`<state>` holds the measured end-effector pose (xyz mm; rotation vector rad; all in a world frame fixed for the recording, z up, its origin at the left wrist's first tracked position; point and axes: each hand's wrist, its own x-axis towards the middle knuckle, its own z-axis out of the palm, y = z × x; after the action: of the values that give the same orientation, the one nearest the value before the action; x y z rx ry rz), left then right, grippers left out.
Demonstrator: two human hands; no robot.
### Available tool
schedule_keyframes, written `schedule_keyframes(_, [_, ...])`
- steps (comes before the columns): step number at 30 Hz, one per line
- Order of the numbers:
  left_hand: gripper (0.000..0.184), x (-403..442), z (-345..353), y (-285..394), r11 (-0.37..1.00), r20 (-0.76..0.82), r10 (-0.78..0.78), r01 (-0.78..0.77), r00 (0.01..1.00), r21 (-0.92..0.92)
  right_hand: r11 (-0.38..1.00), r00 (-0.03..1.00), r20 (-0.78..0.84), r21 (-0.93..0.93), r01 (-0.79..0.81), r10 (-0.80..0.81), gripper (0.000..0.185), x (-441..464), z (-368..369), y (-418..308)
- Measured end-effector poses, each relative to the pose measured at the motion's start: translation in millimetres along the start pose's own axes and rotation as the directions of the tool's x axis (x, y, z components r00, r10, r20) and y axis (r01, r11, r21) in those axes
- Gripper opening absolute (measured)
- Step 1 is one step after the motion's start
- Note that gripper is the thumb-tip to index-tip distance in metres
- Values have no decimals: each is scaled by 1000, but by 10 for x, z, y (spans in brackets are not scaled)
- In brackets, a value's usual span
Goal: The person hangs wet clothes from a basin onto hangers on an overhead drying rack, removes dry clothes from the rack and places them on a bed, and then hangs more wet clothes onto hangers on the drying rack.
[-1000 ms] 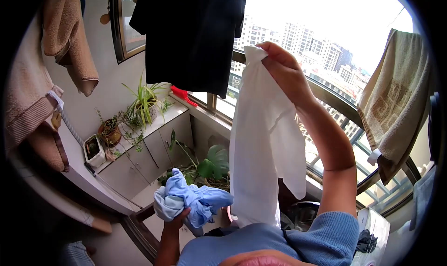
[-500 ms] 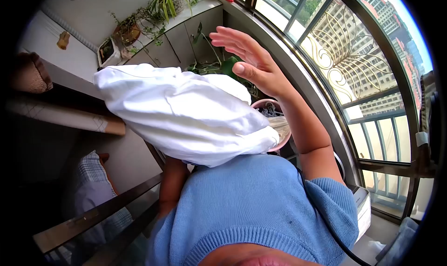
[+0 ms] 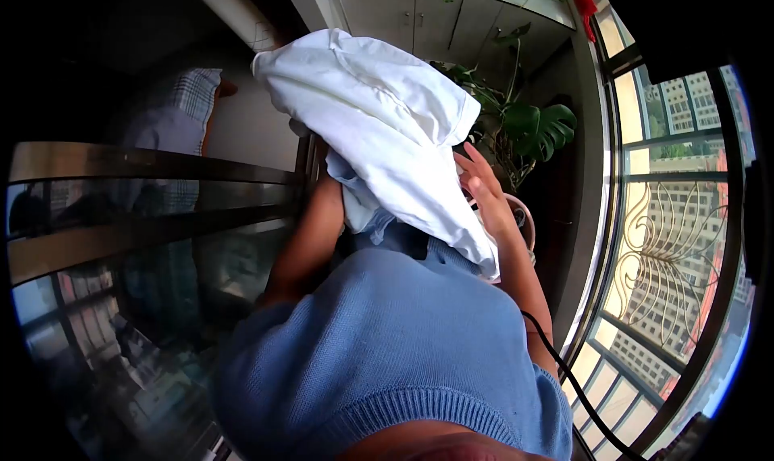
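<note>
Over the hidden left hand, whose grip could not be told, the white cloth lay above light blue cloth, already gathered up but loose and unfolded, beside the spread-fingered right hand

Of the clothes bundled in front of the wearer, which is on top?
The white garment: it drapes over the light-blue garment, which shows only past its edge.
</note>
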<state>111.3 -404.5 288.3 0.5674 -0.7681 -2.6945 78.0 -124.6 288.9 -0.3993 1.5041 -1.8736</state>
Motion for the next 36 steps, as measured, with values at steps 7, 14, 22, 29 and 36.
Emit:
schedule_keyframes(7, [52,-323,644,-356,951,-40,158,-141,987,275,923,997,60,-378,68,-48,116,458,489,106])
schedule_keyframes(14, [114,560,-67,568,834,404,-222,-42,888,550,993,923,-377,109,-36,74,54,1315,672,410])
schedule_keyframes(22, [121,1275,-882,930,637,472,-35,-344,881,689,950,937,-167,110,-292,307,58,2819,1265,221])
schedule_keyframes(29, [75,2194,-1567,1908,715,109,123,-165,986,679,836,958,70,-509,-205,278,62,4378,1833,165])
schedule_keyframes(36, [59,2537,-1905,2777,980,123,180,-189,976,68,959,975,177,-271,-82,133,55,4776,2227,-9])
